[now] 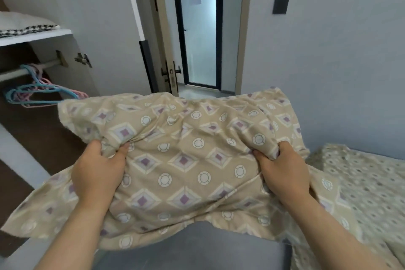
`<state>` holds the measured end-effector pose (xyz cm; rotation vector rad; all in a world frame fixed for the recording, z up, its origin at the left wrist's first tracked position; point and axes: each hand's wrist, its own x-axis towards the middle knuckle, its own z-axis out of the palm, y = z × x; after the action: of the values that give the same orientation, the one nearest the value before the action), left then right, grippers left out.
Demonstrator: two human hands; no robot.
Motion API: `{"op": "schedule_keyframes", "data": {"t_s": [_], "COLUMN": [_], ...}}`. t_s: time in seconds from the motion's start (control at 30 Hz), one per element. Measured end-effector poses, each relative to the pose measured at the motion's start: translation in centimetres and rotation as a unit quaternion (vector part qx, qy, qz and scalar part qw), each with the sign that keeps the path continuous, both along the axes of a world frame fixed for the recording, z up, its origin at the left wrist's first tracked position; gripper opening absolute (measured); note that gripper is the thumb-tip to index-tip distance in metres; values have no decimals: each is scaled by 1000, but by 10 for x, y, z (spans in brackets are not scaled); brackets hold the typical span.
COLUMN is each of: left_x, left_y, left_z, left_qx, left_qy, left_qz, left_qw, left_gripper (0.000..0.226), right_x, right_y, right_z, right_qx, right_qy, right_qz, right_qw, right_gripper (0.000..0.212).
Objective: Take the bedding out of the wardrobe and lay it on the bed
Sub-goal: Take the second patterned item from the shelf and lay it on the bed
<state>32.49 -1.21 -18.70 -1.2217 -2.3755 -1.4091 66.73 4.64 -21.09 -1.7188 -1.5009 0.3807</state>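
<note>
A beige pillow (pixel 182 151) with purple diamonds and white rings fills the middle of the head view, held up in the air in front of me. My left hand (pixel 98 173) grips its left side, fingers bunched in the fabric. My right hand (pixel 282 173) grips its right side the same way. The open wardrobe (pixel 39 35) stands at the left, with a white folded quilt (pixel 24 23) on its upper shelf. The bed (pixel 370 184), covered in a pale patterned sheet, lies at the lower right, below the pillow's right end.
Blue and pink hangers (pixel 41 92) hang on the wardrobe rail at the left. Straight ahead an open door (pixel 166 50) leads to a hallway with a frosted glass door (pixel 199 26). A dark wall switch (pixel 281 5) sits on the right wall. Grey floor shows below the pillow.
</note>
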Motion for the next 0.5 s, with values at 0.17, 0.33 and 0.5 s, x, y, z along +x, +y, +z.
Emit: {"op": "schedule_keyframes", "data": {"t_s": [0.17,0.33,0.5], "left_x": [78,157,254], "left_y": [52,99,137], "left_z": [-11,-20,-39], "left_qx": [-31,-60,-87], "left_qy": [0,8,34], "left_qz": [-127,-249,-391], "left_qw": [991,967,915], "left_gripper": [40,41,41], "right_x": [83,148,199], "right_y": [-27,-67,-125], "right_z": [-20,-34,-52], "right_qx": [-29,-78,-116], "right_qy": [4,17,40], "right_qz": [-120,-234,-369], "right_qw": [992,969,921], "right_gripper": [42,40,39]}}
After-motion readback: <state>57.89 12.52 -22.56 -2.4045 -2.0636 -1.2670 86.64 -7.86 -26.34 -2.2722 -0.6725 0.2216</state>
